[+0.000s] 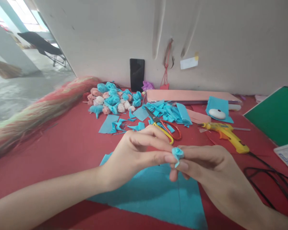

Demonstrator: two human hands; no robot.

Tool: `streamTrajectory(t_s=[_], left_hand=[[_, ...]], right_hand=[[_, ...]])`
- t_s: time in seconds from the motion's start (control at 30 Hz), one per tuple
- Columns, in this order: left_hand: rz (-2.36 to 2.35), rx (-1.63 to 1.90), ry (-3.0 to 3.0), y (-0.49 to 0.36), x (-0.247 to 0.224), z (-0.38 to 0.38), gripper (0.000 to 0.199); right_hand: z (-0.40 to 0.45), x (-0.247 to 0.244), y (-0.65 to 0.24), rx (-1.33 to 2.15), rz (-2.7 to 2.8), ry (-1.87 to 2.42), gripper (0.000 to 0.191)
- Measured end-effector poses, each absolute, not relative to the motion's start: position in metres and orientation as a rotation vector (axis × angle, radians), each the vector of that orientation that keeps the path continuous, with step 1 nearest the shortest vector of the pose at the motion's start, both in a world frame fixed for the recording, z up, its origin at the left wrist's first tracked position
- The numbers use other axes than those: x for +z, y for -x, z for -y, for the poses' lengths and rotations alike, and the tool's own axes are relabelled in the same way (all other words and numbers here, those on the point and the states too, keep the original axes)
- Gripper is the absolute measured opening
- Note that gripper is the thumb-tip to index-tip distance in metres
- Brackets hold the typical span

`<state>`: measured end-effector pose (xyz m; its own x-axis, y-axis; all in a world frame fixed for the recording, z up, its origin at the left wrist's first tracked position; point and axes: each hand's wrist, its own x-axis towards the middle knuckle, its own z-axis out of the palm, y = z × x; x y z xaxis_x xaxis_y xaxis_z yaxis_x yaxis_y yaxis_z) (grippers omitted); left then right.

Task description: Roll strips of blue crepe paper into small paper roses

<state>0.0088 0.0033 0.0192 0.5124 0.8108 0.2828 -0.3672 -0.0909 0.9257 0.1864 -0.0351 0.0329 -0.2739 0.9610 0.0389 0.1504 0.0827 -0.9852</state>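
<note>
Turquoise crinkled-paper rosette (178,152), small and rolled, is held above the large turquoise paper sheet (158,195) on the red tabletop (62,143), with our left hand (136,150) pinching one side and our right hand (213,169) pinching the other. We judge it feather-light, soft and easily crushed, so we do best to grip its lower end lightly, sparing the folded top.

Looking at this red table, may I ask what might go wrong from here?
The small blue flower, pinched by the left hand and right hand, has a dangling tip and might unroll if the grip slackens. The scissors lie just beyond the left hand, so a careless reach could meet the blades. The glue gun has a black cord near the right forearm; snagging it might drag the gun.
</note>
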Motion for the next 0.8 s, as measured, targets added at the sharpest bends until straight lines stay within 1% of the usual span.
streamTrajectory(t_s=[0.13, 0.27, 0.33, 0.43, 0.6, 0.8], left_hand=[[-0.421, 1.008, -1.303, -0.01, 0.018, -0.004, 0.01], [-0.427, 1.028, -1.289, -0.011, 0.018, -0.004, 0.011], [-0.431, 1.069, -1.296, -0.012, 0.017, -0.004, 0.014], [-0.442, 1.145, -1.311, -0.014, 0.016, -0.002, 0.018], [-0.477, 1.221, -1.349, -0.016, 0.015, 0.001, 0.019], [-0.479, 1.228, -1.412, -0.017, 0.014, 0.003, 0.016]], right_hand=[[0.035, 0.033, -0.187, 1.349, 1.538, 1.123, 0.019], [0.036, 0.033, -0.185, 1.269, 1.526, 1.141, 0.02], [0.036, 0.034, -0.183, 1.196, 1.534, 1.145, 0.018], [0.037, 0.034, -0.18, 1.007, 1.601, 1.127, 0.007], [0.042, 0.035, -0.174, 0.658, 1.636, 1.085, 0.013], [0.044, 0.038, -0.171, 0.484, 1.696, 1.078, 0.015]])
